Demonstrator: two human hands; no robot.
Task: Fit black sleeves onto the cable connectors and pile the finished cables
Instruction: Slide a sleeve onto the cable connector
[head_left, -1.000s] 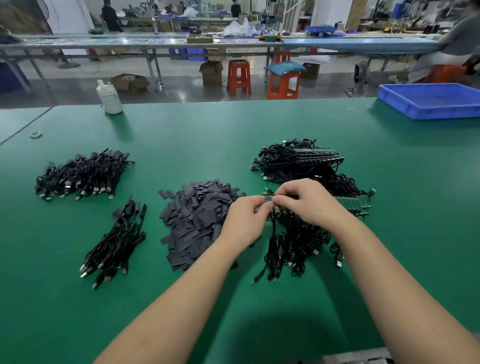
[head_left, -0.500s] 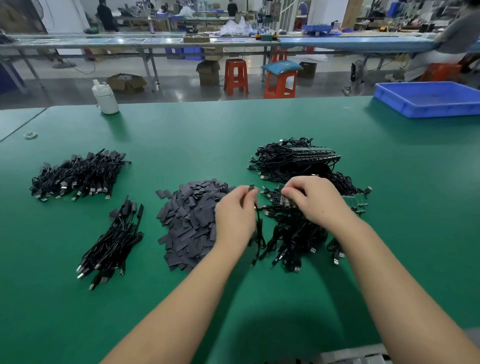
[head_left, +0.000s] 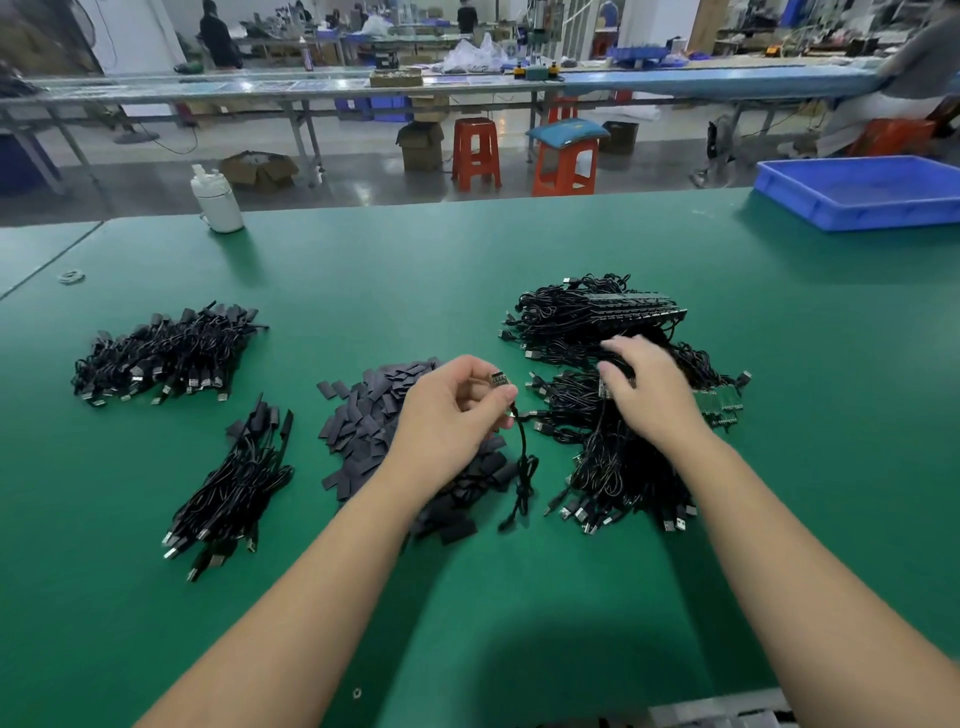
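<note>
hands: 2, my left hand (head_left: 457, 410) and my right hand (head_left: 647, 387)
cable in my left hand: 1, the single cable (head_left: 522, 467)
cable piles: 3, far-left pile (head_left: 166, 353), near-left pile (head_left: 234, 483), right pile (head_left: 613, 415); cables per pile too many to count
sleeve heap (head_left: 374, 415): 1, pieces too many to count
blue tray (head_left: 857, 208): 1
white bottle (head_left: 215, 200): 1
red stools: 2, bare stool (head_left: 475, 150), cushioned stool (head_left: 563, 161)

White bottle (head_left: 218, 205), blue tray (head_left: 862, 195), orange stools (head_left: 475, 151).
</note>
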